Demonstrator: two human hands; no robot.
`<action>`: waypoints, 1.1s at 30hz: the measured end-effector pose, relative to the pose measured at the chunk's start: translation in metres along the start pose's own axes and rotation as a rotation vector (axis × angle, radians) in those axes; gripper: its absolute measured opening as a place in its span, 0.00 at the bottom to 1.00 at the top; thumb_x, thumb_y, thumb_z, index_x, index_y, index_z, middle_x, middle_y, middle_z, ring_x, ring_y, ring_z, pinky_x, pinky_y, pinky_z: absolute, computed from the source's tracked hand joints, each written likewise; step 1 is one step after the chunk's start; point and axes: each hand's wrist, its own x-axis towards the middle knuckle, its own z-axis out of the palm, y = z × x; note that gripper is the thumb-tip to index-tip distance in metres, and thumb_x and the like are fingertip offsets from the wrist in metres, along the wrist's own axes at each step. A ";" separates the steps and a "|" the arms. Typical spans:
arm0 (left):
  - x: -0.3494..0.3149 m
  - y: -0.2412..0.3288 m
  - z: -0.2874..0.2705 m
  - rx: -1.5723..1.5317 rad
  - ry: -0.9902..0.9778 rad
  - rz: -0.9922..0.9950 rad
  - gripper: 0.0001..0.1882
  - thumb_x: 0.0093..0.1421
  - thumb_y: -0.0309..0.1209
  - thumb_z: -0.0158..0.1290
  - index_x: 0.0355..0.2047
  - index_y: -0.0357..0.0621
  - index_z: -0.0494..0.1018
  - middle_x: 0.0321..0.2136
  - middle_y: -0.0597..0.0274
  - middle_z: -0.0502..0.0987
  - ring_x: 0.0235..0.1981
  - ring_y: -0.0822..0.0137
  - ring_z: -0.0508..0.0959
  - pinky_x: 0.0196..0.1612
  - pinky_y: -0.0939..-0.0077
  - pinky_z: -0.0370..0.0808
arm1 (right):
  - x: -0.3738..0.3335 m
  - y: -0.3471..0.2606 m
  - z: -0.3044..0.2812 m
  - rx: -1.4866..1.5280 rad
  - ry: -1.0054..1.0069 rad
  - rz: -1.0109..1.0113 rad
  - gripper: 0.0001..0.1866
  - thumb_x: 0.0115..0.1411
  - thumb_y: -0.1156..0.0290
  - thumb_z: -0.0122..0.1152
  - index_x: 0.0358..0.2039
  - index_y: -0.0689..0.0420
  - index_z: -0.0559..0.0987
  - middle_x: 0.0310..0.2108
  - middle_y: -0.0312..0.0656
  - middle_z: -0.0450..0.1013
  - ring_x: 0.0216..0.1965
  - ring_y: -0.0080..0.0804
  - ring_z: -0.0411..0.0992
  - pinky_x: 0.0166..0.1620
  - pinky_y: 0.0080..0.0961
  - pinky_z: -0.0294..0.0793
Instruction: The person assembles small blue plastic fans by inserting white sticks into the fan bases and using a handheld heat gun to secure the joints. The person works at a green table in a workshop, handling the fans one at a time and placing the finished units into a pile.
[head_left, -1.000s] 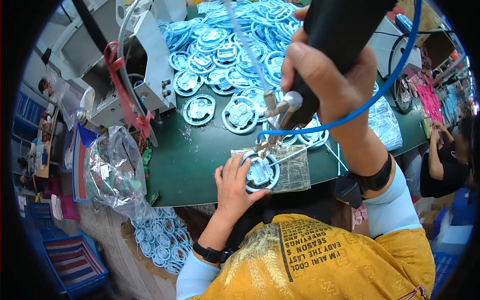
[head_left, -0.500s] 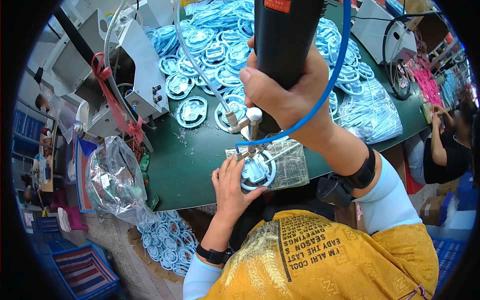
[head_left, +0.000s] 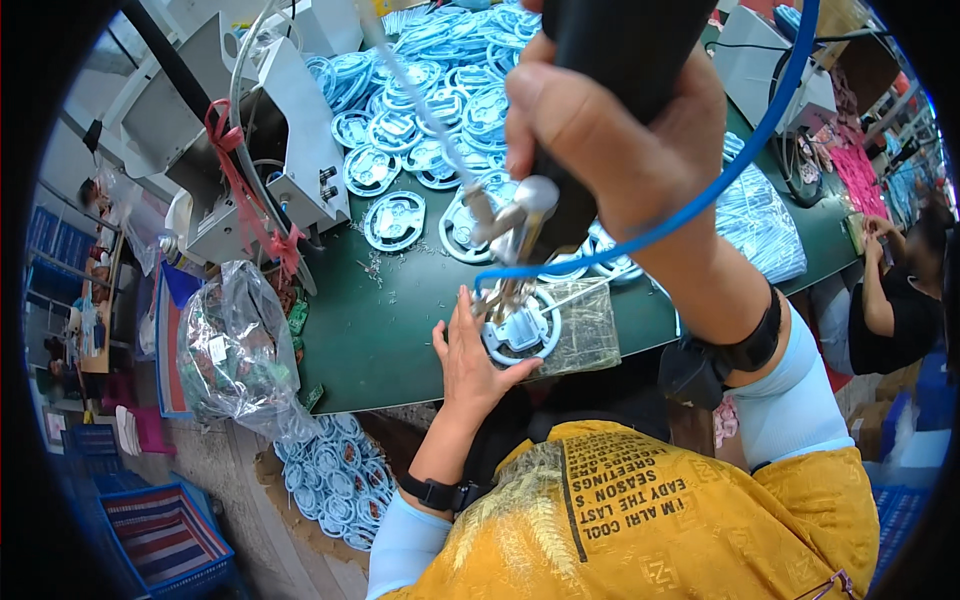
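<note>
My right hand [head_left: 610,145] is wrapped round a black power screwdriver [head_left: 620,60], slightly blurred, held upright over the work. Its metal feed head [head_left: 520,220] joins a clear tube and a blue hose [head_left: 660,238]. The tip comes down at the upper part of a light-blue round plastic part [head_left: 523,328]; whether it touches a screw I cannot make out. My left hand [head_left: 470,362] grips this part's left and near rim between fingers and thumb. Beneath the part is a tape-wrapped block [head_left: 590,335] at the near edge of the green table [head_left: 380,345].
Many similar blue parts [head_left: 430,110] are heaped at the back, with loose screws [head_left: 375,268] nearer. A grey machine [head_left: 300,140] and a plastic bag of circuit boards [head_left: 235,350] stand left. More parts fill a floor box [head_left: 335,480]. A co-worker [head_left: 890,290] sits at right.
My right hand and the screwdriver have shifted to the right and tilted. The hose has swung right with them. My left hand still grips the same part on the block.
</note>
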 end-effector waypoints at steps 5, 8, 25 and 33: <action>0.000 -0.004 0.006 -0.085 0.026 -0.007 0.49 0.37 0.55 0.71 0.54 0.38 0.68 0.61 0.41 0.62 0.64 0.48 0.60 0.64 0.39 0.46 | -0.020 0.018 0.027 -0.123 -0.065 -0.084 0.23 0.52 0.79 0.66 0.48 0.65 0.71 0.26 0.34 0.73 0.24 0.18 0.71 0.28 0.18 0.70; -0.001 -0.004 0.005 -0.068 0.034 0.011 0.46 0.38 0.52 0.71 0.53 0.40 0.70 0.57 0.45 0.66 0.60 0.47 0.62 0.62 0.45 0.51 | -0.023 0.023 0.035 -0.124 -0.047 -0.043 0.22 0.52 0.79 0.66 0.48 0.64 0.71 0.25 0.33 0.72 0.24 0.17 0.70 0.28 0.18 0.70; 0.002 0.005 -0.001 -0.082 0.085 0.085 0.48 0.36 0.45 0.74 0.56 0.39 0.67 0.55 0.45 0.68 0.58 0.43 0.64 0.59 0.52 0.59 | -0.032 0.043 0.056 0.036 -0.086 0.114 0.20 0.49 0.72 0.65 0.41 0.59 0.69 0.22 0.35 0.68 0.23 0.20 0.65 0.29 0.21 0.68; 0.003 -0.002 0.012 0.090 0.050 0.076 0.59 0.37 0.52 0.71 0.66 0.43 0.55 0.64 0.43 0.60 0.65 0.49 0.62 0.62 0.32 0.48 | -0.009 0.003 0.008 -0.188 -0.108 -0.240 0.20 0.51 0.75 0.64 0.44 0.64 0.71 0.25 0.36 0.70 0.22 0.20 0.69 0.26 0.19 0.69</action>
